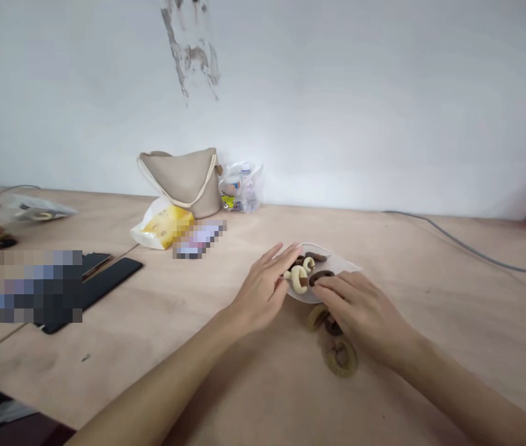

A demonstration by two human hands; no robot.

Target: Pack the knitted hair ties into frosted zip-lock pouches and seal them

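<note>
plywood table against white wall

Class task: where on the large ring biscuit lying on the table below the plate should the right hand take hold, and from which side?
Probably best to pinch the ring-shaped biscuit at its near rim, bringing the right hand in from the person's side. It lies flat on the wooden table, so a finger can enter its central hole, while the neighbouring ring biscuits crowd its far side.

Cookies matt; tbl matt plywood; bag smooth faux-leather.
</note>
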